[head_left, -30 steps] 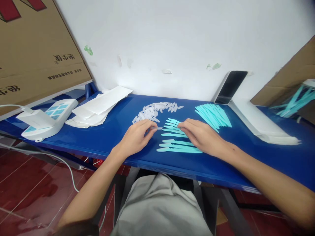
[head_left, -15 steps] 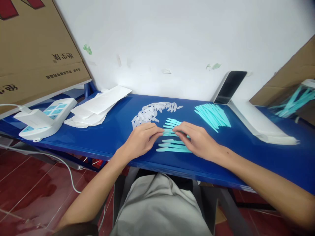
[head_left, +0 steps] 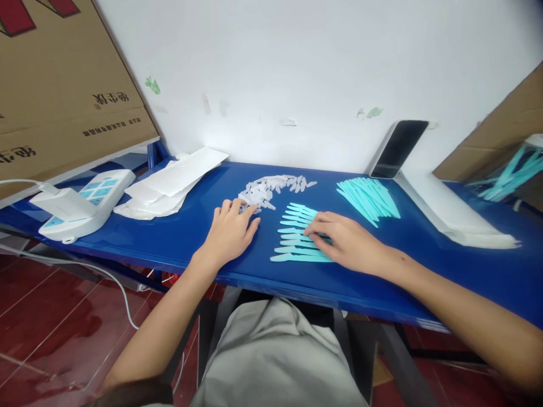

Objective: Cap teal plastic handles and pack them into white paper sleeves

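Note:
A row of teal plastic handles [head_left: 294,237] lies side by side near the front of the blue table [head_left: 182,237]. My right hand [head_left: 343,240] rests flat on their right ends, fingers stretched out. My left hand [head_left: 231,229] reaches with spread fingers to the near end of a pile of small clear plastic caps [head_left: 267,189], its fingertips touching them. A second heap of teal handles [head_left: 369,198] lies behind my right hand.
White paper bags [head_left: 169,183] and a white power strip [head_left: 80,203] lie at the left. A phone [head_left: 399,148] leans on the wall. A white flat pack [head_left: 449,217] lies at the right, with cardboard boxes [head_left: 63,85] on both sides.
My left hand left the row of handles and moved back-left to the cap pile. My right hand stayed on the handles and shifted slightly.

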`<state>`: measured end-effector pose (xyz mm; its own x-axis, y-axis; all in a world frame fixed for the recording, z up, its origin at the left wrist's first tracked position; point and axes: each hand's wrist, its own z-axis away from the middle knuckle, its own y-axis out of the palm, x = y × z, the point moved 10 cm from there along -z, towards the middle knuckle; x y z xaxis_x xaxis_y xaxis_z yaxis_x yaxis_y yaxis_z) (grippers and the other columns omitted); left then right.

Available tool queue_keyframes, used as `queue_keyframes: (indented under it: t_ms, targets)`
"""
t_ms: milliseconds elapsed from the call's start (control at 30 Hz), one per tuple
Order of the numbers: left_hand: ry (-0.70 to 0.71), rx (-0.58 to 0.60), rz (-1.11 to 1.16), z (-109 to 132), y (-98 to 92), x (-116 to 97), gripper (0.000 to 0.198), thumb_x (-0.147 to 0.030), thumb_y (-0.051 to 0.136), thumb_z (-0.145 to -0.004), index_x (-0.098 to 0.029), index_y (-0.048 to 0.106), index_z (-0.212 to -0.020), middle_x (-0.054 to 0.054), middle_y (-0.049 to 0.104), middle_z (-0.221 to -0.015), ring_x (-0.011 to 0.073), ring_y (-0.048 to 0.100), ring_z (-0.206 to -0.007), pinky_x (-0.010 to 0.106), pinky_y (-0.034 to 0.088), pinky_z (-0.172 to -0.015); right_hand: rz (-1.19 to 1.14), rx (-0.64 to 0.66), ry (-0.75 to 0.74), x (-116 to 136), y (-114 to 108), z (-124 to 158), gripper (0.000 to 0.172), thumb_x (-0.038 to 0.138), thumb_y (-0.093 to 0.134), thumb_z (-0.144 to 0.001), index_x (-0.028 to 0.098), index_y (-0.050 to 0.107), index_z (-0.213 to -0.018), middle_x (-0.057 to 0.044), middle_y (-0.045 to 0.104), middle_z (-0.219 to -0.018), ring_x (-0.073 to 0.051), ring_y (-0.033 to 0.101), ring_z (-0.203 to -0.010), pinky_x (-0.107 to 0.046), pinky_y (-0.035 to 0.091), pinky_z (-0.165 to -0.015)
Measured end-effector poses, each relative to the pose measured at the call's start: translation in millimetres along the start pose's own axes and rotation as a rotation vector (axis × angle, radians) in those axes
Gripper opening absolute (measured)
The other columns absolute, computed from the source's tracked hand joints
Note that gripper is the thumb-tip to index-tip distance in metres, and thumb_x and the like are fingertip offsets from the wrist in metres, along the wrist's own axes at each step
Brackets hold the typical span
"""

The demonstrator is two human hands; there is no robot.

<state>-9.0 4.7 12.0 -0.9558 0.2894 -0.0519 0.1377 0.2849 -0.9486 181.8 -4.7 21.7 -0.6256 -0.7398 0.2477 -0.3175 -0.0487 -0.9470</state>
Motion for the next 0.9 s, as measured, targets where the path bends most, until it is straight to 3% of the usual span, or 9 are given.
queue_keyframes:
  t_ms: [233, 533, 733, 900]
  targets:
    - [0.06, -0.004, 0.038, -0.7, -1.5, -11.6, 0.036, -0.028, 0.044, -0.107, -0.02, 0.07, -0.131, 0.014, 0.064, -0.126, 0.0336, 0.053, -0.112, 0.049, 0.044, -0.092, 0.077, -0.009, 0.017, -8.0, 0.4, -0.1, 0.028, 0.026, 0.046, -0.104, 0.018, 0.073, -0.106, -0.011, 0.069, -0.102, -0.025, 0.067, -0.089, -0.038, 0.05, -0.073]
    - [0.171, 0.04, 0.225, -1.5, -3.8, -27.8, 0.026, -0.028, 0.054, -0.106, -0.025, 0.078, -0.115, 0.006, 0.072, -0.113, 0.0262, 0.061, -0.104, 0.041, 0.04, -0.089, -0.055, 0.032, 0.11, -28.3, 4.0, 3.2, 0.016, 0.024, 0.049, -0.102, 0.021, 0.063, -0.096, -0.007, 0.062, -0.095, -0.021, 0.062, -0.082, -0.034, 0.047, -0.072]
    - [0.108, 0.044, 0.265, -3.4, 0.1, -24.9, 0.028, -0.028, 0.055, -0.105, -0.018, 0.073, -0.124, 0.008, 0.073, -0.113, 0.0276, 0.063, -0.107, 0.043, 0.042, -0.093, 0.013, -0.099, 0.011, -13.7, -12.2, 1.8, 0.013, 0.021, 0.047, -0.102, 0.02, 0.058, -0.096, -0.009, 0.063, -0.097, -0.024, 0.057, -0.089, -0.037, 0.046, -0.078]
    - [0.07, 0.037, 0.275, -3.3, 0.0, -20.6, 0.021, -0.028, 0.056, -0.104, -0.021, 0.075, -0.109, 0.007, 0.072, -0.111, 0.0297, 0.06, -0.109, 0.045, 0.041, -0.094, 0.059, -0.226, -0.07, -1.1, -24.7, 0.2, 0.014, 0.024, 0.046, -0.106, 0.02, 0.057, -0.099, -0.006, 0.068, -0.09, -0.022, 0.059, -0.078, -0.037, 0.043, -0.076]
